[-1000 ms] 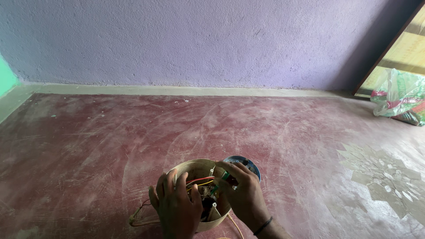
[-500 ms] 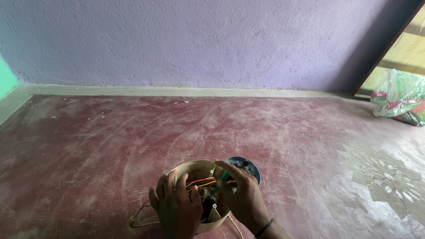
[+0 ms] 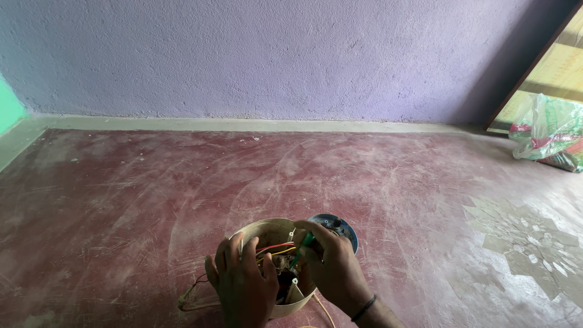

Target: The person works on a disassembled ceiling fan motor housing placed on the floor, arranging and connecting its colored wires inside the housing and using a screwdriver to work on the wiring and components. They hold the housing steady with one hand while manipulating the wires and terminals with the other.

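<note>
Red floor (image 3: 376, 176) bears cream housing (image 3: 261, 229), plastic bag (image 3: 543, 133).

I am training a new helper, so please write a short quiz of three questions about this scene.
1. True or false: the round cream housing stands on a table.
2. Which hand grips the housing rim: A) left hand B) right hand?
3. Name the bundle beside the wooden frame at far right.

Key: 1. False, it stands on the red floor. 2. A. 3. A plastic bag.
</note>
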